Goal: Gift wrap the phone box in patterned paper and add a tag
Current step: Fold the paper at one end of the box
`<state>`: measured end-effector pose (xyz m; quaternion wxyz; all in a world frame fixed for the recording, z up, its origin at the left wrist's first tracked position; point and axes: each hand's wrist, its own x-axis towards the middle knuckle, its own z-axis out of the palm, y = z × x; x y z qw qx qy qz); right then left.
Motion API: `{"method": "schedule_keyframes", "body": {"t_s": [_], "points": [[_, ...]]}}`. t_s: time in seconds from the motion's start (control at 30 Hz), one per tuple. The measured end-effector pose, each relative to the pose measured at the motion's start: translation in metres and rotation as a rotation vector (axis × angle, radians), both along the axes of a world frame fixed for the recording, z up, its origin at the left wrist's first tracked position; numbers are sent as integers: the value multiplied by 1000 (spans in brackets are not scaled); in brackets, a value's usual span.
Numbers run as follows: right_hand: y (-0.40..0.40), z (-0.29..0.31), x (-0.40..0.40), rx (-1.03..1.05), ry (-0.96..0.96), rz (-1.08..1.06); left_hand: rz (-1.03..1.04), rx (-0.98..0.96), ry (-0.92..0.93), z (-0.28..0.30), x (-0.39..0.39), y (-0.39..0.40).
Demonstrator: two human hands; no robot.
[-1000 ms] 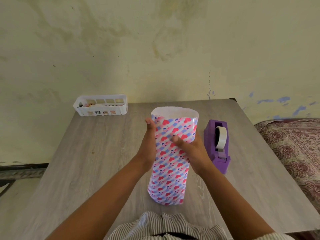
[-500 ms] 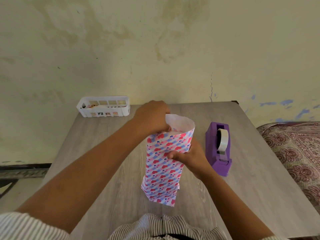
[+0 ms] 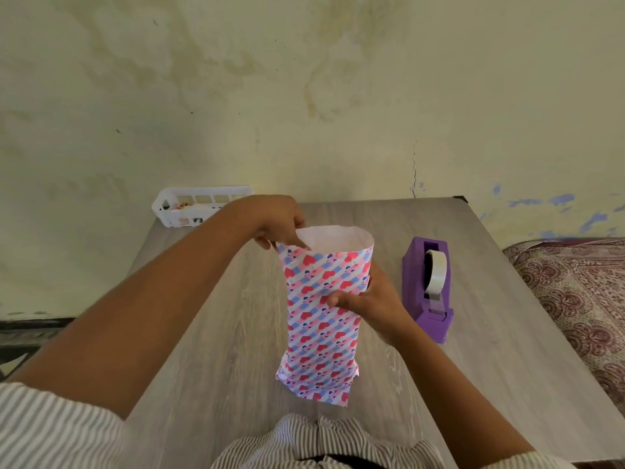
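The wrapped phone box (image 3: pixel 321 319) stands upright on its short end in the middle of the surface (image 3: pixel 236 333), just in front of the person. The patterned paper (image 3: pixel 324 265) makes a tube around it, and the top end is open, with the white inside showing. The box itself is hidden under the paper.

The right hand (image 3: pixel 368 306) grips the parcel from the right side at mid height, with the thumb across the front. The left hand (image 3: pixel 277 221) is at the top left of the open rim, and its fingertips pinch or press the paper edge there; I cannot tell which.

In my judgement, the step in hand is closing the top end. The next move calls for folding the left side of the rim inward, flat against the box end, while the right hand keeps the parcel steady. After that a piece of tape from the purple tape dispenser (image 3: pixel 427 286), which is just beside the right hand, will be needed.

Compared with 1 second ago, the left hand has gone up from the side of the parcel to the rim. The parcel leans a little differently. The white basket (image 3: pixel 199 209) at the far left has not moved.
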<state>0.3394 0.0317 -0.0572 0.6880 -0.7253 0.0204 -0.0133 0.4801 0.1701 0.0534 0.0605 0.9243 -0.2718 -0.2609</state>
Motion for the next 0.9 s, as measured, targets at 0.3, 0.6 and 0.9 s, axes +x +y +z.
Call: {"method": "schedule_keyframes", "body": {"t_s": [0.3, 0.6, 0.9], "points": [[8, -4, 4, -39, 12, -17, -59, 144, -139, -17, -7, -2], [-15, -1, 9, 278, 50, -124, 303, -890, 311, -42, -51, 26], [-15, 39, 22, 520, -134, -232, 299, -960, 300, -123, -65, 23]]}}
